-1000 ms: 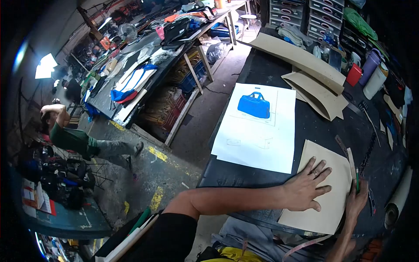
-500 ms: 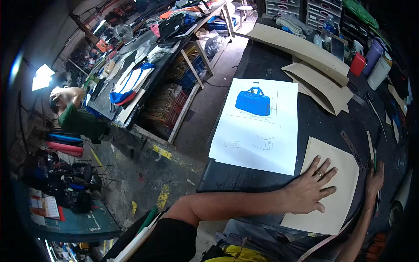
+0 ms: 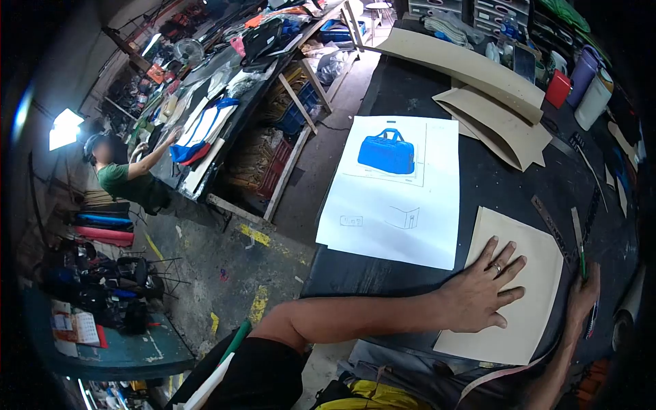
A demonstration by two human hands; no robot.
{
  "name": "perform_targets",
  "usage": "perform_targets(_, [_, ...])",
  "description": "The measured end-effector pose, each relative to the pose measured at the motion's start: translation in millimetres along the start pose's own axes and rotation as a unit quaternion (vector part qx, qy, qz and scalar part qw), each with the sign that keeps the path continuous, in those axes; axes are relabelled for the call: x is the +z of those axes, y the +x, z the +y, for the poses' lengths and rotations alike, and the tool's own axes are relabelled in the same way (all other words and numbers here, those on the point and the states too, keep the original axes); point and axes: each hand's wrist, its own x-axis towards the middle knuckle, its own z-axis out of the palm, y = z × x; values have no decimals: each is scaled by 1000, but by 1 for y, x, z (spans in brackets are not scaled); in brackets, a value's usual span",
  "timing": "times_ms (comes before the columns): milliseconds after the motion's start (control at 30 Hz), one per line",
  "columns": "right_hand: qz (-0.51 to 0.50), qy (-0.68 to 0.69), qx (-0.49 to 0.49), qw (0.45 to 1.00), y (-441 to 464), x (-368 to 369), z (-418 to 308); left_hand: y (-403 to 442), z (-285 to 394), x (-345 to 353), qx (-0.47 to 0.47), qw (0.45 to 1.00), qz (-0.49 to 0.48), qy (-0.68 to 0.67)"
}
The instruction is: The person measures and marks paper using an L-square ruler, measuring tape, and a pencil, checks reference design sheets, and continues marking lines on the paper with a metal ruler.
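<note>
My left hand (image 3: 480, 292) lies flat with spread fingers on a tan sheet of card (image 3: 526, 239); a ring is on one finger. At the table's right side, my right hand (image 3: 583, 292) is closed around a slim green pencil (image 3: 583, 265), its fingers partly hidden. Just beyond that hand a narrow metal ruler (image 3: 577, 222) points away, and a dark ruler (image 3: 549, 222) lies near the card's far right corner. Left of the card rests a white paper (image 3: 393, 239) printed with a blue bag and small line sketches. A tape measure (image 3: 502, 374) hangs down at my front.
Curled tan card pieces (image 3: 471, 68) lie at the table's far side. Beyond them stand a red box (image 3: 557, 89), a purple bottle (image 3: 584, 78) and a white bottle (image 3: 594, 101). Across the aisle a person (image 3: 130, 174) stands at another table (image 3: 229, 140) covered with materials.
The other person has lowered their arms from the head and now reaches toward the blue and white bag piece. My right hand has shifted slightly toward me; my left stays on the card.
</note>
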Motion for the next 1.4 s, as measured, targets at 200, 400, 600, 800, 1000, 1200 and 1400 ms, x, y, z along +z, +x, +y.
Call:
perform_targets(200, [33, -26, 8, 999, -38, -18, 64, -1, 1, 0, -3, 1000, -6, 5])
perform_targets(400, [-75, -10, 59, 995, -11, -2, 123, 0, 2, -1, 0, 1000, 4, 10])
perform_targets(600, [2, -47, 92, 995, 15, 10, 136, 0, 1, 3, -2, 1000, 14, -4])
perform_targets(800, [-45, -12, 130, 990, 48, 4, 146, 0, 2, 2, -2, 1000, 15, -19])
perform_targets(1000, [5, -11, 27, 1000, 46, 18, 178, 1, 2, 4, -4, 1000, 16, -22])
perform_targets(1200, [-34, 114, 100, 988, 43, 0, 136, 0, 1, 5, -2, 1000, 17, -12])
perform_targets(1400, [-3, 146, 142, 979, 41, 1, 117, 0, 1, 4, -3, 1000, 12, -9])
